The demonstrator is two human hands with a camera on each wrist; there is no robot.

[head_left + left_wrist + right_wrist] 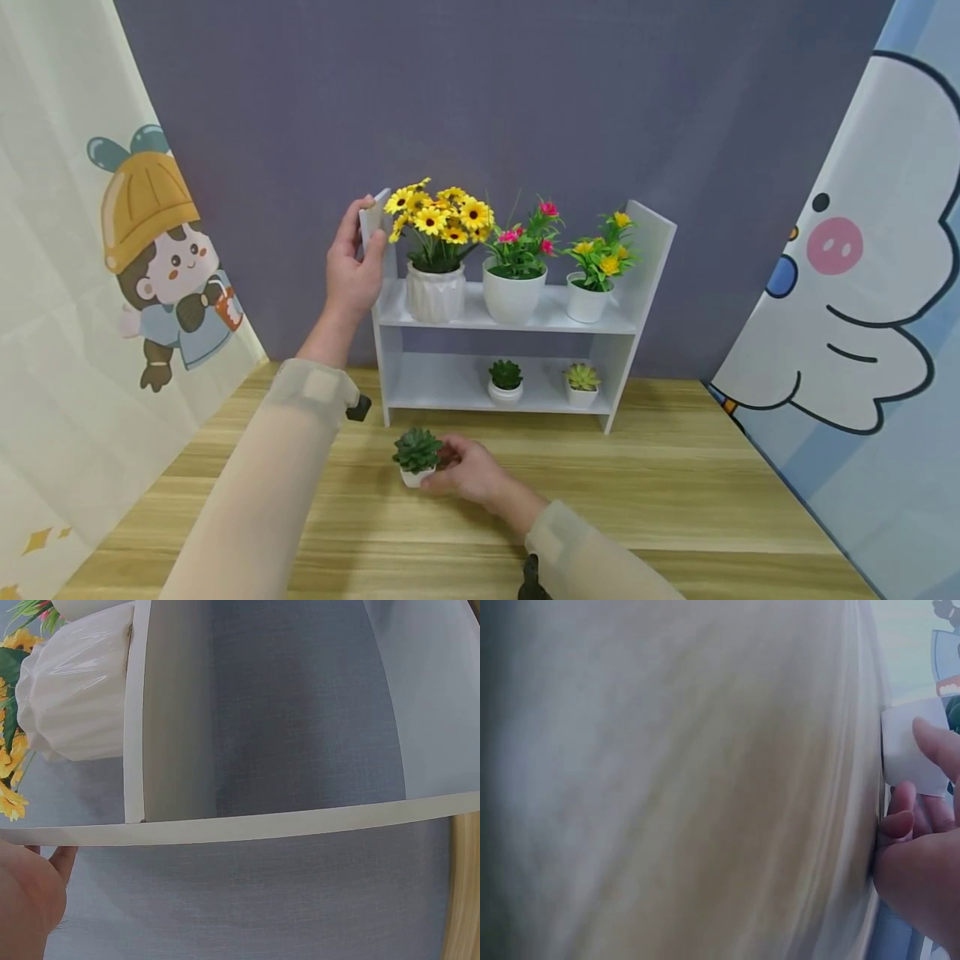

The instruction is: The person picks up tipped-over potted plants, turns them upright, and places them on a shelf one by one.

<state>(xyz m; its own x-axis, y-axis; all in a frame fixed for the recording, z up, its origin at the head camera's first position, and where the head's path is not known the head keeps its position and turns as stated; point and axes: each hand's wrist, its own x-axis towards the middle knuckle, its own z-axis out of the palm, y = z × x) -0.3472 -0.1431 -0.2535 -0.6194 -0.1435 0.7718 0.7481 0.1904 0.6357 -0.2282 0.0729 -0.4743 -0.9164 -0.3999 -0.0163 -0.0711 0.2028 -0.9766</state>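
A white two-tier shelf [506, 327] stands on the wooden table. My left hand [354, 275] grips the top of its left side panel [300, 825], the thumb toward the front and some fingers behind the board. In front of the shelf, my right hand [472, 475] holds a dark green succulent [417, 451] in a small white pot [915, 746], thumb on one side of the pot. The pot stands upright at the tabletop; whether its base touches the wood I cannot tell. The curled fingers are partly hidden behind it in the head view.
On the upper tier stand yellow daisies [437, 292], a pink-flowered plant [514, 296] and a smaller yellow-flowered plant [587, 304], all potted. The lower tier holds a dark succulent [506, 382] and a pale green one [582, 383], toward its right. A grey-blue backdrop [510, 92] hangs behind.
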